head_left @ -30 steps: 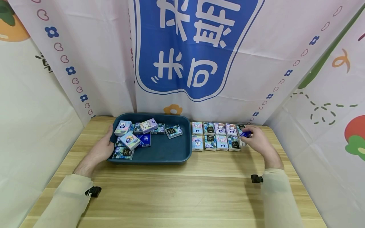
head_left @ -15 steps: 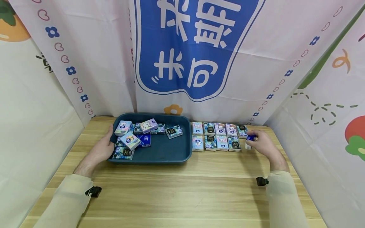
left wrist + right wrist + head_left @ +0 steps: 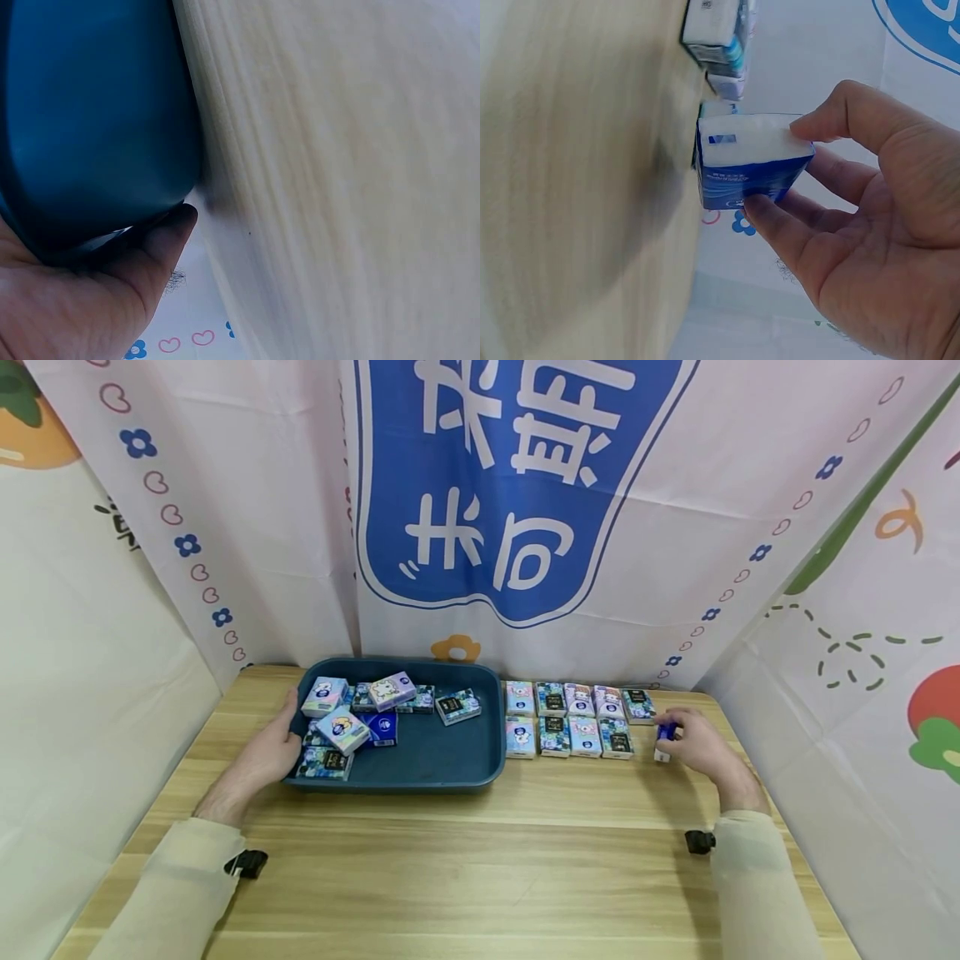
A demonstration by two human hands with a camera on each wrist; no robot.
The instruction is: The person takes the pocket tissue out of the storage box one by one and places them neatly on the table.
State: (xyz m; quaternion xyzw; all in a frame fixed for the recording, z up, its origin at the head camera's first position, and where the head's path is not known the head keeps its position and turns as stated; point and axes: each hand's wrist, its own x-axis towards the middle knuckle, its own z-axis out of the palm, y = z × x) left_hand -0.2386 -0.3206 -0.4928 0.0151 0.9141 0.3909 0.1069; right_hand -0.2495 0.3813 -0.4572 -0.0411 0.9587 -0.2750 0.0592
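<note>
My right hand pinches a small blue and white tissue pack between thumb and fingers, just right of the laid-out packs. The right wrist view shows its white side towards the camera and a blue printed face. My left hand rests against the left end of a dark teal tray. In the left wrist view, the thumb lies along the tray's outer wall; the other fingers are mostly hidden. Two rows of tissue packs lie side by side to the tray's right, the back row reaching one pack further right.
Inside the tray, several loose tissue packs lie mostly at the left, some overlapping. One dark floral pack lies apart at the tray's right. A printed cloth hangs behind the wooden table.
My right hand has moved right and slightly towards the front with the blue tissue pack, uncovering the dark floral pack at the back row's end. The left hand and tray stay put.
</note>
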